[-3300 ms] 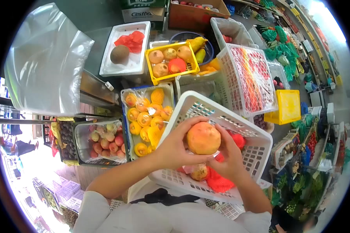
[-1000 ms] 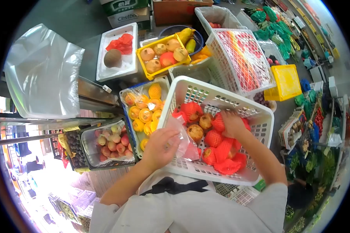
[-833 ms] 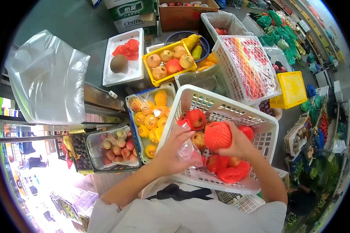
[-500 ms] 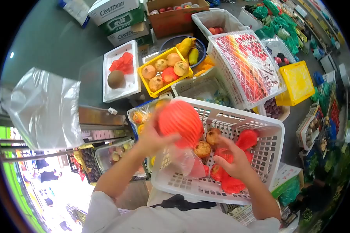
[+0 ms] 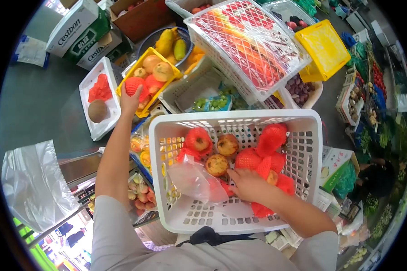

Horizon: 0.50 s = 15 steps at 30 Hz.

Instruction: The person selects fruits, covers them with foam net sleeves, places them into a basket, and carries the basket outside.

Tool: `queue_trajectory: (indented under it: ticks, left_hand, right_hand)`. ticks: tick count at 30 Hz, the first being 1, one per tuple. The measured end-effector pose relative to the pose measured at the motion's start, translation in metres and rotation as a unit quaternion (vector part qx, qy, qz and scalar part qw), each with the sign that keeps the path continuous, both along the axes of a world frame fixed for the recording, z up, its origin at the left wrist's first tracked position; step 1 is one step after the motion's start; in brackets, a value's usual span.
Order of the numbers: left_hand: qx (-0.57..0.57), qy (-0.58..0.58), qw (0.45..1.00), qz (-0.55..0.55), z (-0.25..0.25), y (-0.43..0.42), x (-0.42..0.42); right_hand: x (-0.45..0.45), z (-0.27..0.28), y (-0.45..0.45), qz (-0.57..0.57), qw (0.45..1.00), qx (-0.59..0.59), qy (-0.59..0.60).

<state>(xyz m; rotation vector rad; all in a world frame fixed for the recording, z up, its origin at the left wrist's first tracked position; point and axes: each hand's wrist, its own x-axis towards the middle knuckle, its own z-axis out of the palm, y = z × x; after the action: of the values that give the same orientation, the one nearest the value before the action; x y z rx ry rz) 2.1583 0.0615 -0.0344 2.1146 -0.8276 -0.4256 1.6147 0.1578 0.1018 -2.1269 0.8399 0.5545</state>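
Observation:
My left hand (image 5: 131, 100) reaches over the small yellow basket (image 5: 122, 83), its fingers closed around a pomegranate in a red foam net (image 5: 133, 86) among other pomegranates. Inside the large white basket (image 5: 235, 226), my right hand (image 5: 251, 185) has its fingers stretched toward a bare pomegranate (image 5: 217, 165); their tips are partly hidden. Just behind lies another bare pomegranate (image 5: 228, 145). A pomegranate with a red net (image 5: 198, 140) sits at the left, and several red foam nets (image 5: 272, 137) fill the right side. A clear plastic bag (image 5: 192, 180) lies near the basket's front left.
Left of the yellow basket is a white foam tray (image 5: 115, 97) with a brown round fruit (image 5: 97, 111) and a red net. A covered white crate (image 5: 253, 45) and a yellow crate (image 5: 323, 49) stand behind. Plastic bags (image 5: 36, 185) hang at far left.
My left hand has carried the red-netted fruit from above the white basket to the yellow basket. My right hand has lowered into the white basket. The view has shifted.

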Motion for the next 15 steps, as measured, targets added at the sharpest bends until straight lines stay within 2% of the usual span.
queue_trajectory:
  ticks: [2, 3, 4, 5, 7, 9, 11, 13, 14, 15]
  left_hand:
    - [0.025, -0.046, 0.998, -0.026, 0.001, 0.006, -0.010]
    - [0.014, 0.026, 0.999, -0.035, 0.010, 0.011, -0.014]
    - [0.022, 0.017, 0.999, -0.046, 0.027, 0.019, -0.026]
    - [0.029, 0.008, 0.998, -0.057, 0.045, 0.027, -0.038]
    - [-0.026, -0.015, 0.998, -0.058, 0.068, 0.047, -0.061]
    - [-0.095, 0.139, 0.984, -0.061, 0.149, 0.077, -0.130]
    - [-0.123, 0.139, 0.979, -0.083, 0.169, 0.120, -0.158]
    - [-0.195, 0.104, 0.965, -0.139, 0.202, 0.156, -0.203]
    - [-0.167, 0.064, 0.969, -0.172, 0.213, 0.176, -0.218]
    - [-0.166, 0.062, 0.965, -0.195, 0.222, 0.190, -0.233]
  right_hand:
    - [0.002, 0.000, -0.013, -0.021, 0.999, 0.034, 0.029]
    - [0.000, -0.005, -0.014, 0.027, 0.999, 0.008, 0.038]
    - [-0.005, -0.009, -0.010, 0.078, 0.996, -0.021, 0.046]
    - [-0.009, -0.014, -0.006, 0.075, 0.996, -0.018, 0.053]
    - [-0.010, -0.023, -0.004, 0.068, 0.997, -0.016, 0.033]
    - [0.003, -0.018, -0.007, 0.032, 0.997, 0.002, 0.074]
    - [0.012, -0.012, -0.013, 0.000, 0.993, 0.018, 0.112]
    - [0.018, -0.006, -0.022, -0.060, 0.990, -0.123, -0.024]
    - [0.024, -0.010, -0.029, -0.051, 0.990, -0.127, -0.028]
    - [0.030, -0.021, -0.036, -0.066, 0.978, -0.188, -0.056]
